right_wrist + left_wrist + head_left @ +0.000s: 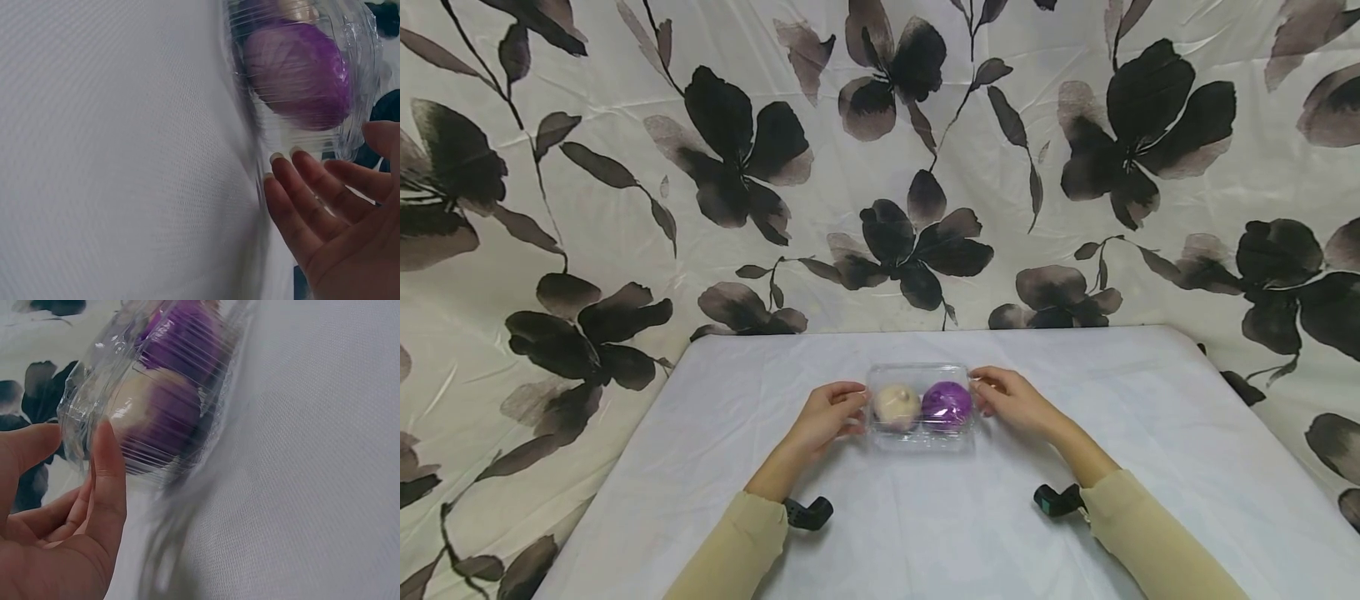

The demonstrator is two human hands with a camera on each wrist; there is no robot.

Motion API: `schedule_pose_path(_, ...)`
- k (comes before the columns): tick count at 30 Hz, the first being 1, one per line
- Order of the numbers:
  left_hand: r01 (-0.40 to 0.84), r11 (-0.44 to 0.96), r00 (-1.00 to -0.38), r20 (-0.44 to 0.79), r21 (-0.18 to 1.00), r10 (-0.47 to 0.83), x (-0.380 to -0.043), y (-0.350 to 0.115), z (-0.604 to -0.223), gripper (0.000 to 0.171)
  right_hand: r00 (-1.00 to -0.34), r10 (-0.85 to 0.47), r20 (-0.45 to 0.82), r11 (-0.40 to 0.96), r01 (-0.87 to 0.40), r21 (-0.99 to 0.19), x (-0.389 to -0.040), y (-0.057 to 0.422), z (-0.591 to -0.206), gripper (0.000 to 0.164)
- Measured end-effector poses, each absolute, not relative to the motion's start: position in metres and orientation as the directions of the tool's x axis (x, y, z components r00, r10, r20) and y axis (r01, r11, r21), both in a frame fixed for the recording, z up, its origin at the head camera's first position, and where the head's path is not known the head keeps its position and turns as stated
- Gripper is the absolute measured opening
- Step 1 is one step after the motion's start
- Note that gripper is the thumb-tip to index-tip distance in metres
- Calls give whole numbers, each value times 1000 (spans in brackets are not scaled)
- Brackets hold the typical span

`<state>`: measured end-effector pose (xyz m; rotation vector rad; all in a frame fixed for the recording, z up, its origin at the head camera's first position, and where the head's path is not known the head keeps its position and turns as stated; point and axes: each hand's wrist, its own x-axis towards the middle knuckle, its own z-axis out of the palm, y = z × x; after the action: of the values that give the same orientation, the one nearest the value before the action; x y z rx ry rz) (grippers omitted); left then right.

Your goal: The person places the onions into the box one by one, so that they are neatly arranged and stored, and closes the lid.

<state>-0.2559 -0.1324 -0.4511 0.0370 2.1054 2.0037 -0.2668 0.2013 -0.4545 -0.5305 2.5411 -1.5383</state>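
A clear plastic clamshell box (917, 442) sits on the white table in the head view. Inside lie two round pieces of produce: a cream one (896, 407), purplish low down in the left wrist view, and a deep purple one (947, 406). My left hand (827, 414) grips the box's left end, thumb and forefinger on either side of its rim. At the right end my right hand (1011, 402) holds the rim between thumb and forefinger; the other fingers (306, 200) reach along the box's lower end. The lid appears closed.
A white cloth covers the table (917, 533), which meets a floral curtain (895, 167) at its far edge. Black wrist devices stick out below both sleeves, on the left (809, 513) and on the right (1057, 501).
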Motion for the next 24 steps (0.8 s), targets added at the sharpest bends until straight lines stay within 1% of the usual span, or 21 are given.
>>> schedule_pose_path(6,-148,48,-970,-155,988,188,-257,-132,-453,38,-917,-399,25,457,-222,-861,-261,207,-452,41)
schedule_pose_path(12,-141,47,-968,-147,989,202,-257,-133,-453,39,-879,-475,-31,486,-232,-843,-249,217,-445,42)
schedule_pose_path(15,-145,43,-968,-151,988,201,-257,-133,-453,38,-852,-520,-58,484,-238,-842,-245,221,-444,41)
schedule_pose_path(19,-151,37,-968,-155,988,197,-256,-134,-453,37,-817,-574,-61,442,-246,-863,-240,223,-444,36)
schedule_pose_path(21,-157,33,-968,-160,987,195,-256,-134,-453,37,-805,-588,-78,421,-222,-880,-237,223,-442,34)
schedule_pose_path(24,-169,27,-967,-171,985,187,-256,-134,-453,36,-786,-604,-131,387,-146,-910,-234,220,-440,32)
